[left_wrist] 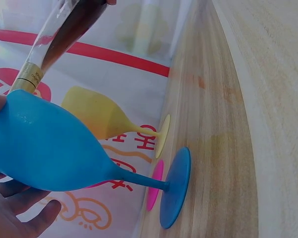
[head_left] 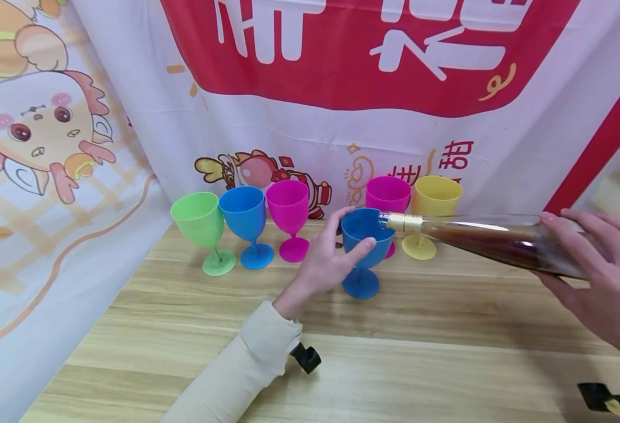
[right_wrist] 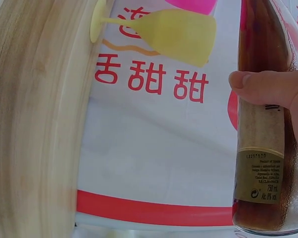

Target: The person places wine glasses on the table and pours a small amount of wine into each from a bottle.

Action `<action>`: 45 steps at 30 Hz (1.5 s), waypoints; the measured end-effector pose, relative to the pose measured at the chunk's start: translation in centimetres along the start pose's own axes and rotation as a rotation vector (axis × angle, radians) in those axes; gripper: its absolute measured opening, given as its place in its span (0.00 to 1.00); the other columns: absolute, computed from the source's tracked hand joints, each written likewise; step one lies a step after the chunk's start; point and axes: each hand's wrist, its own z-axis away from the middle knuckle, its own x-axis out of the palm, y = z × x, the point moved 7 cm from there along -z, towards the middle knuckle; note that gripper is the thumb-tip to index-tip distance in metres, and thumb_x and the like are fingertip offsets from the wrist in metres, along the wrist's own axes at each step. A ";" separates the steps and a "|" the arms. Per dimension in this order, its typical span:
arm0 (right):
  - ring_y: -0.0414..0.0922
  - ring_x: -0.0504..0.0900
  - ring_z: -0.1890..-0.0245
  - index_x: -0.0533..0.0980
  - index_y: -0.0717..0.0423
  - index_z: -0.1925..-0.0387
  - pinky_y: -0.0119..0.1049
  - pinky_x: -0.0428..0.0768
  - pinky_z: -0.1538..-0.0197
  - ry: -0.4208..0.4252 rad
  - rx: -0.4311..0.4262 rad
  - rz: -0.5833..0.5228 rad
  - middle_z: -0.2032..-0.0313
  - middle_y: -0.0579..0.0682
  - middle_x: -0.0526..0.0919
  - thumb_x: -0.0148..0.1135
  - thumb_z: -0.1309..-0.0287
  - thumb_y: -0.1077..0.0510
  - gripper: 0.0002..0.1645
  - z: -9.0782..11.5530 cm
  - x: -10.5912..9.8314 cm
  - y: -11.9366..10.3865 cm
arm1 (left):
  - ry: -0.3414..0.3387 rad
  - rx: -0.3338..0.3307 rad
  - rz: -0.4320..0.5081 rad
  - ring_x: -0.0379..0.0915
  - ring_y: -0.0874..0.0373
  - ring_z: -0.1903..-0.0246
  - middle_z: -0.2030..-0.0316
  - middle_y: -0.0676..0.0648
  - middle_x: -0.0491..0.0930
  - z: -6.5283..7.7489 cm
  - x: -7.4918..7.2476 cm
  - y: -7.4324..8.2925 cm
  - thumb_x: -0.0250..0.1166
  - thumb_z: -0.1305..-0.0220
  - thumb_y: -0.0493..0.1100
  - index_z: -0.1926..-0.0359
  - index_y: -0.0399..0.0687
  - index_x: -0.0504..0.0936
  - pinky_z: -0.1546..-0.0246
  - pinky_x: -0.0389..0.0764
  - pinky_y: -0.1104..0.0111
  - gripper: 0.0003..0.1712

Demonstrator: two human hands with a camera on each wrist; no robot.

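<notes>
**Beyond a cream sleeve (head_left: pixel 231 376) nearest the camera: tipping a bottle (head_left: pixel 492 238) to a blue cup (head_left: pixel 377 257)**

Looks to be mid-pour, judging by the nearly level bottle and its gold neck (head_left: pixel 404 223) at the right of the cup's rim. Cannot make out any flow at the mouth or any level inside the cup. Probably calls next for a steady tilt, raising the base end a little for more flow, while keeping the mouth within the rim and the cup from toppling.

Grips the bottle with the right hand (head_left: pixel 611 282), thumb and fingers wrapped close around the lower body near the base; from there, points toward the desk's (head_left: pixel 394 364) left edge, neck well apart from the gripping fingers. Holds the cup with the left hand (head_left: pixel 320 261), only partly curled, thumb on the near side of the bowl and a finger up by the rim; leaves stem and foot free below, apparently upright on the desk, toward its far edge.

Along that far edge, starting by the far left corner: a green cup (head_left: pixel 199 220), a second blue cup (head_left: pixel 243 214) and a pink cup (head_left: pixel 289 205). Behind the held cup, partly hidden, another pink cup (head_left: pixel 388 191); just right of that, a yellow cup (head_left: pixel 437 197). Beyond the edge, a printed cloth (head_left: pixel 331 129).
</notes>
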 end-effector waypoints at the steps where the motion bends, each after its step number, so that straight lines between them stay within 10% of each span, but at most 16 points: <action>1: 0.74 0.67 0.39 0.71 0.52 0.26 0.51 0.59 0.17 0.000 -0.002 0.003 0.36 0.74 0.74 0.28 0.28 0.19 0.54 0.0 0.0 0.0 | 0.000 0.002 0.001 0.71 0.49 0.27 0.25 0.49 0.72 0.0 0.0 0.0 0.67 0.28 0.58 0.19 0.62 0.58 0.35 0.82 0.46 0.43; 45: 0.75 0.66 0.36 0.68 0.51 0.23 0.50 0.47 0.13 -0.016 -0.030 0.012 0.35 0.75 0.71 0.26 0.25 0.22 0.51 -0.5 -0.6 -0.5 | 0.006 0.018 -0.019 0.70 0.49 0.26 0.23 0.49 0.70 -0.1 0.1 -0.1 0.66 0.28 0.58 0.19 0.61 0.58 0.34 0.81 0.45 0.43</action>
